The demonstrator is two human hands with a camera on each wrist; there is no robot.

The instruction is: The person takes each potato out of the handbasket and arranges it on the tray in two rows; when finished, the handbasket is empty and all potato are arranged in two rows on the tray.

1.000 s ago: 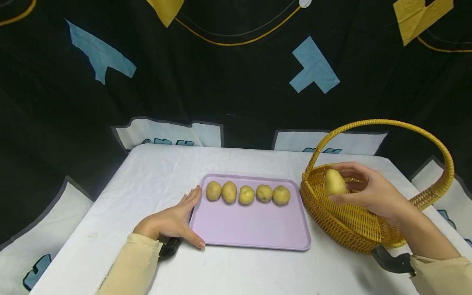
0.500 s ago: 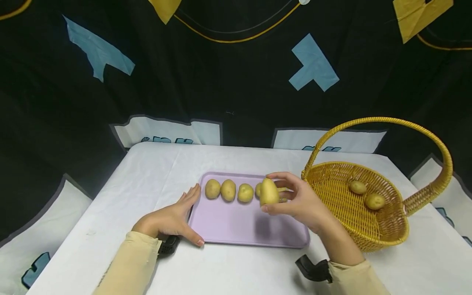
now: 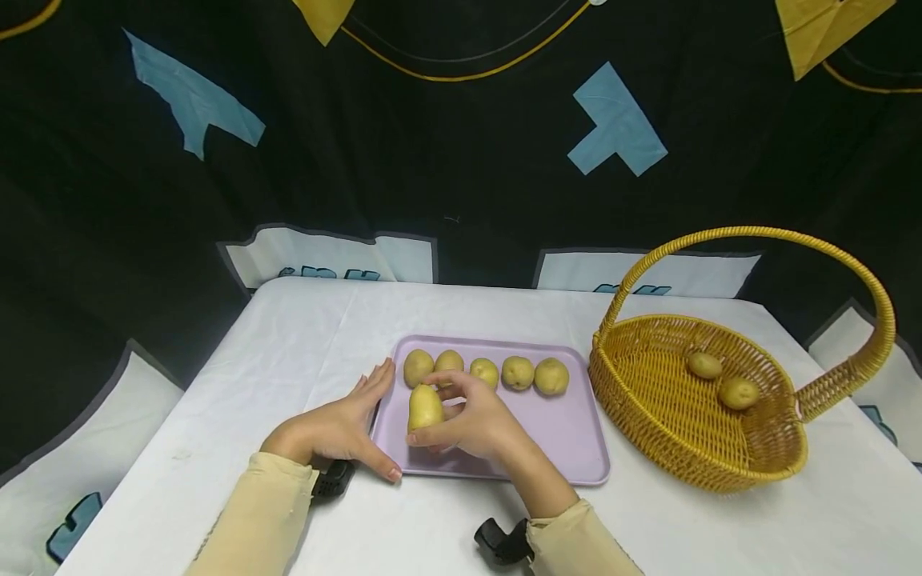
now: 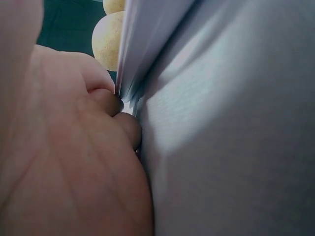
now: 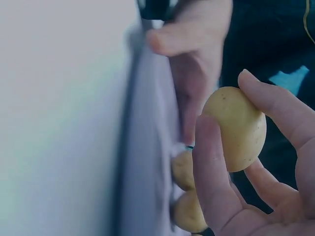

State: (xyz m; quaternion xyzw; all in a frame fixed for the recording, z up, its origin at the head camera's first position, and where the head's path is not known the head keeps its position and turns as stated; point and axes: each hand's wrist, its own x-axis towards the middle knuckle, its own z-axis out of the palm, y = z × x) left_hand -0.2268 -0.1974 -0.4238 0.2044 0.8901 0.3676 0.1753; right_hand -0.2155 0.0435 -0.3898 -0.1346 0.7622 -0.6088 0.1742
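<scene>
Between thumb and fingers my right hand [image 3: 471, 420] holds a yellow potato [image 3: 425, 408] over the left part of the lilac tray [image 3: 533, 440]. In the right wrist view the held potato [image 5: 238, 128] shows from the side, with thumb and fingertips around it. Several potatoes [image 3: 551, 377] lie in a row along the tray's far side, one partly covered by my right hand. My left hand [image 3: 342, 428] rests at the tray's left edge, fingers straight and thumb spread at the near corner. Up close, the left wrist view shows the left palm [image 4: 74, 147] beside the tray's side.
A yellow wicker basket [image 3: 648, 416] with a tall arched handle stands right of the tray. Two potatoes [image 3: 739, 393] lie inside it. A white cloth [image 3: 216, 448] covers the table, and a dark curtain [image 3: 432, 160] hangs behind.
My right hand has carried the potato out of the basket, leftward across the tray to its left part. My left hand has stayed at the tray's edge.
</scene>
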